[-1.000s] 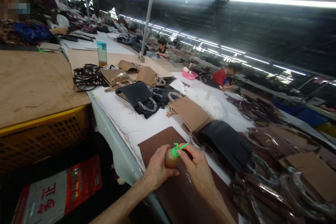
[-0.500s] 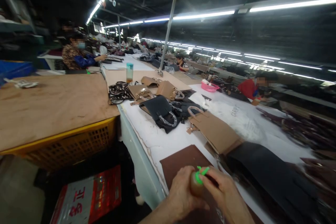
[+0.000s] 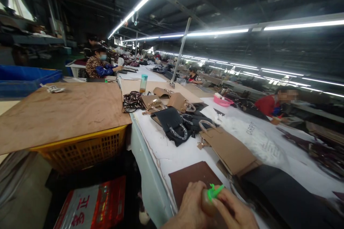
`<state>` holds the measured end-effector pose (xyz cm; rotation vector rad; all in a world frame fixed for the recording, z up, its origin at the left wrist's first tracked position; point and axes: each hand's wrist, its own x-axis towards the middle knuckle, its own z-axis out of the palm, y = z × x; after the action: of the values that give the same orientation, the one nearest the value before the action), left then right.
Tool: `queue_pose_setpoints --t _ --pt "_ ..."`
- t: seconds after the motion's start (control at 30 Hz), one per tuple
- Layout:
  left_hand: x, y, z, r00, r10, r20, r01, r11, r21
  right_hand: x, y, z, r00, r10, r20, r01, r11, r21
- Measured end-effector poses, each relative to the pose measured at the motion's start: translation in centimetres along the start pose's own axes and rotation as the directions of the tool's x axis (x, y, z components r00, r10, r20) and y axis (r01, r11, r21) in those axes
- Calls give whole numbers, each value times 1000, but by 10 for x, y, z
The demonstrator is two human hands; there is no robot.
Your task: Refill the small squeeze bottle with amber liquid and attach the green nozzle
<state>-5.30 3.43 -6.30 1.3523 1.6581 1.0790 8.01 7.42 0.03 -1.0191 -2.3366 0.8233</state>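
A small brownish bottle (image 3: pixel 207 204) with a green nozzle cap (image 3: pixel 215 191) is between my hands at the bottom. My left hand (image 3: pixel 192 204) is wrapped round the bottle's body. The fingers of my right hand (image 3: pixel 233 207) are closed at the green cap. Below them a dark brown sheet (image 3: pixel 192 179) lies on the white-covered table (image 3: pixel 150 139). Right of my hands is a black leather piece (image 3: pixel 279 189), and beyond it a tan bag (image 3: pixel 228 146) with a wrapped handle.
A black bag (image 3: pixel 169 121), striped straps (image 3: pixel 133 101), a clear bottle (image 3: pixel 143 83) and a pink basket (image 3: pixel 223 101) stand farther along. At left, a brown board (image 3: pixel 67 111) tops a yellow crate (image 3: pixel 86 150). People sit at both sides.
The view has tilted and shifted, so the tables and bags appear lower and farther right. Both hands still hold the bottle, now lower in the picture.
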Motion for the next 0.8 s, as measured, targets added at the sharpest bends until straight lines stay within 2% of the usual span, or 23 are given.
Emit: queue_pose_setpoints --t 0.2,0.27,0.37,0.5,0.57,0.67,0.8 --pt "-7 34 -24 996 79 28 -80 996 37 3 -46 -26 989 73 -132 -80 996 -45" --pt "-7 45 -32 991 116 59 -118 992 32 5 -60 -36 985 92 -143 -100 994 -44" --pt "-7 53 -37 984 138 112 -138 990 -12 8 -69 -46 990 115 -86 -117 993 -14" --pt "-10 50 -34 976 136 171 -126 990 -68 5 -64 -53 988 156 -10 -156 987 33" --pt "-11 49 -34 962 147 231 -122 985 -120 2 -60 -58 988 134 71 -137 990 42" --pt "-12 49 -38 922 185 342 -116 970 -212 -1 -61 -68 972 67 225 -65 998 -15" --pt "-14 54 -47 857 208 471 -87 960 -265 -4 -66 -78 956 50 290 -36 998 -55"
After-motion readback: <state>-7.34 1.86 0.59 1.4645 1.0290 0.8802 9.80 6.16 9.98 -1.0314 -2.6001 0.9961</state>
